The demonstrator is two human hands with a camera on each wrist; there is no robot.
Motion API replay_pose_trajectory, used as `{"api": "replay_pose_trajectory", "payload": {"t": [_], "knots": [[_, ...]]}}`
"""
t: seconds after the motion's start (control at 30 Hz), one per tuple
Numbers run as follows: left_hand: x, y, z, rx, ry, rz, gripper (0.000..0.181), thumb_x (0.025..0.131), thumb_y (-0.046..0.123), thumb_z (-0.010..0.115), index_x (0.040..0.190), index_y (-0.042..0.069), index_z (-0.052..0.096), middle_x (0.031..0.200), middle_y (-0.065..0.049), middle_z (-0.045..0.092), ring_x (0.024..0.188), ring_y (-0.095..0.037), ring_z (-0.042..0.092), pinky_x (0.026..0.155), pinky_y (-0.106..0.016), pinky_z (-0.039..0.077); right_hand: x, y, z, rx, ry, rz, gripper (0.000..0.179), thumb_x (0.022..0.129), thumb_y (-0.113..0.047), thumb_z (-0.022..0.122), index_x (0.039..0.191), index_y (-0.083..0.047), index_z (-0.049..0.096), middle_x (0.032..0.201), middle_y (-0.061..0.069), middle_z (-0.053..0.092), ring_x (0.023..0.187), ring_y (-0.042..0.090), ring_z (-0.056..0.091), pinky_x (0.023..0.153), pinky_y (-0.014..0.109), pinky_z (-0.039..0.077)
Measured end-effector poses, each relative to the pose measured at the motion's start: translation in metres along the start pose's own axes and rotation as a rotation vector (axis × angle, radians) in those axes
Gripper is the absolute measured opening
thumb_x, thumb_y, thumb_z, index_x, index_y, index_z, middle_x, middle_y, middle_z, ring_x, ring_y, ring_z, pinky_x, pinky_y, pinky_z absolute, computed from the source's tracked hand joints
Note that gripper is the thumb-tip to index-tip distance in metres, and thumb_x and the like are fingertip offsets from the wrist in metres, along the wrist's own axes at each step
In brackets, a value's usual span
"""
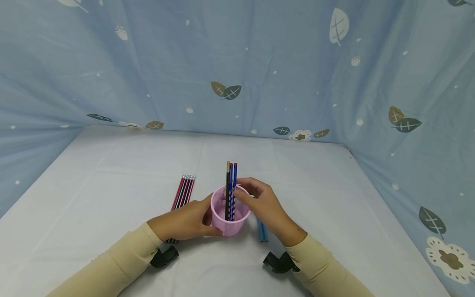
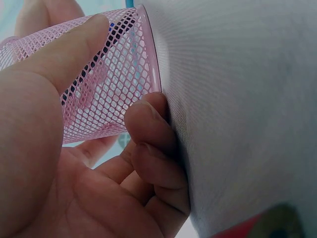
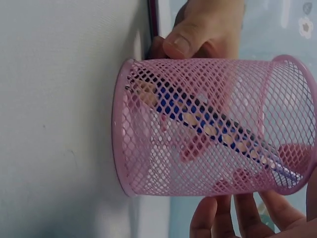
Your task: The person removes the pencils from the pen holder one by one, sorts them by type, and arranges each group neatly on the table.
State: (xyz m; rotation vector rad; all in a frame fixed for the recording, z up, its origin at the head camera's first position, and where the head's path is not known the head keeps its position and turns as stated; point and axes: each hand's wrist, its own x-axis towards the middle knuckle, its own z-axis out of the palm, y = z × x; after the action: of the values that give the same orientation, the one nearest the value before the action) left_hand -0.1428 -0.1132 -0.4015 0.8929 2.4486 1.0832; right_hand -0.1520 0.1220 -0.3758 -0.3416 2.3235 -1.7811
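A pink mesh pencil cup [image 1: 226, 228] stands in the middle of the table between both hands. Inside lean a black pencil [image 1: 227, 185] and two blue patterned pencils [image 1: 234, 177]; the right wrist view shows their sharpened tips low in the cup. My left hand [image 1: 189, 220] holds the cup's left side, thumb along the mesh [image 2: 99, 99] and other fingers curled near its base. From the right, my right hand [image 1: 265, 204] grips the cup near its rim, thumb over the edge beside the pencils. Several of its fingers [image 3: 247, 213] show past the mesh.
Several red-and-black striped pencils [image 1: 183, 192] lie side by side left of the cup, partly under my left hand. Light-blue pencils [image 1: 262, 232] lie to the right, partly hidden by my right hand. A blue patterned curtain [image 1: 237, 62] borders the white table [image 1: 130, 173].
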Motion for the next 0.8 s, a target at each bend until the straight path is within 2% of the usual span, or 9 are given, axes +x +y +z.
{"api": "replay_pose_trajectory", "payload": {"t": [0.33,0.57,0.8], "knots": [[0.0001,0.0011,0.0003,-0.005,0.0,-0.002,0.085,0.082,0.038,0.083,0.147,0.017,0.034,0.077,0.007,0.055,0.069,-0.006,0.05,0.062,-0.024,0.045,0.0011,0.0015,0.0032,0.013,0.024,-0.019,0.031,0.095,-0.019,0.069,0.125,-0.011,0.067,0.123,0.007,0.066,0.114,0.022,0.057,0.092,0.033,0.05],[0.0007,0.0021,-0.0001,-0.005,0.0,-0.003,0.084,0.081,0.038,0.083,0.147,0.015,0.034,0.078,0.006,0.056,0.07,-0.006,0.051,0.063,-0.024,0.046,0.0007,0.0002,0.0026,0.017,0.022,-0.014,0.031,0.096,-0.018,0.068,0.126,-0.013,0.068,0.123,0.005,0.066,0.112,0.022,0.057,0.09,0.031,0.051],[0.0011,0.0022,0.0005,0.005,-0.001,-0.017,0.085,0.081,0.038,0.083,0.147,0.016,0.034,0.078,0.007,0.056,0.07,-0.006,0.051,0.063,-0.024,0.046,0.0015,0.0013,0.0034,0.063,0.019,-0.004,0.032,0.094,-0.016,0.07,0.126,-0.012,0.067,0.125,0.005,0.065,0.117,0.021,0.056,0.097,0.034,0.049]]}}
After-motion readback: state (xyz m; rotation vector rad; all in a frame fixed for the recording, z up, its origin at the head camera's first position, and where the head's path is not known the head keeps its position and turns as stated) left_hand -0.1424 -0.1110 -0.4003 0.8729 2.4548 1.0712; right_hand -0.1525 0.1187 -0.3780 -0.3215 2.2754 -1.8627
